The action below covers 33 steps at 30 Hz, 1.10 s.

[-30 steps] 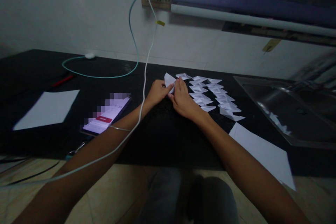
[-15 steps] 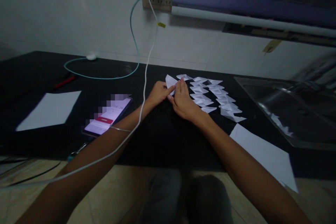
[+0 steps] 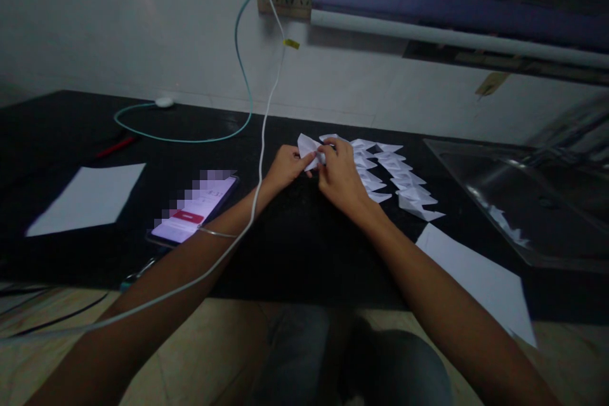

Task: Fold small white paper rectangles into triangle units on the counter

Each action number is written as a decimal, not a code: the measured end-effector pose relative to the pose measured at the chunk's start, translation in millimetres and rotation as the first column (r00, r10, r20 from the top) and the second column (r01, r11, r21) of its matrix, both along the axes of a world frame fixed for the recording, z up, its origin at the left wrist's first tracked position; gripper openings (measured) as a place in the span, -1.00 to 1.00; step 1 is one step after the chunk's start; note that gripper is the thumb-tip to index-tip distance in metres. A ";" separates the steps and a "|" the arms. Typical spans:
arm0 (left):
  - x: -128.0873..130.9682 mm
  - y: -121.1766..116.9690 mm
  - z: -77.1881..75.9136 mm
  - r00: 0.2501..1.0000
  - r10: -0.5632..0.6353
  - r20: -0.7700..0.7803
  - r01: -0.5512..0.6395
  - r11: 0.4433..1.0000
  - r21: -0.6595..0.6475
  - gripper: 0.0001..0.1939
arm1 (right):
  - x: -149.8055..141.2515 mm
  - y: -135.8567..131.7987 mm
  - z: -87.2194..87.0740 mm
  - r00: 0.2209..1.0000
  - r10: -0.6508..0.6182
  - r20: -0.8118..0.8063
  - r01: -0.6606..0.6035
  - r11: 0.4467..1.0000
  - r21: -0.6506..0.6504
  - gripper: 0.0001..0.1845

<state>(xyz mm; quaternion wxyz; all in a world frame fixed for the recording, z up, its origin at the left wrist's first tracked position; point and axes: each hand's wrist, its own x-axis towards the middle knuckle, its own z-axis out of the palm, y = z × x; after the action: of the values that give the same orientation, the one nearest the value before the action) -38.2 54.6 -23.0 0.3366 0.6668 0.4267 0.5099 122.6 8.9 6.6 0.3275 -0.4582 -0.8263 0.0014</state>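
Observation:
Between my two hands, just above the black counter, is a small piece of folded white paper [image 3: 308, 144]. My left hand [image 3: 288, 167] pinches its left side, thumb on top. The fingertips of my right hand [image 3: 339, 171] are bent and pressed together on its right edge. Right beside my right hand lie two rows of small folded paper pieces [image 3: 404, 179], with pointed tips and raised flaps. Part of the nearer row is hidden behind that hand.
A lit phone [image 3: 190, 212] lies by my left forearm, with a white sheet [image 3: 88, 198] farther left. Another sheet [image 3: 478, 279] lies near my right forearm. A metal sink [image 3: 537, 203] is at the right. A white cable [image 3: 262, 158] hangs across my left arm.
My right hand has gone from fingers stretched flat against the paper to bent fingers pinching its right edge. My left hand keeps its hold, almost in the same place.

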 end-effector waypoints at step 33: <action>3.8 -5.4 -2.0 0.982 -0.113 -0.154 0.106 0.993 -0.058 -0.73 | 30.8 27.1 5.7 0.986 -0.136 -0.096 0.113 0.969 -0.220 -0.93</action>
<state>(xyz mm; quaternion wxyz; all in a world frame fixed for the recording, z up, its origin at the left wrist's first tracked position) -34.4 49.3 -25.0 0.3459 0.7188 0.4271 0.4257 153.5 36.0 12.3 0.3208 -0.5410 -0.7716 0.0949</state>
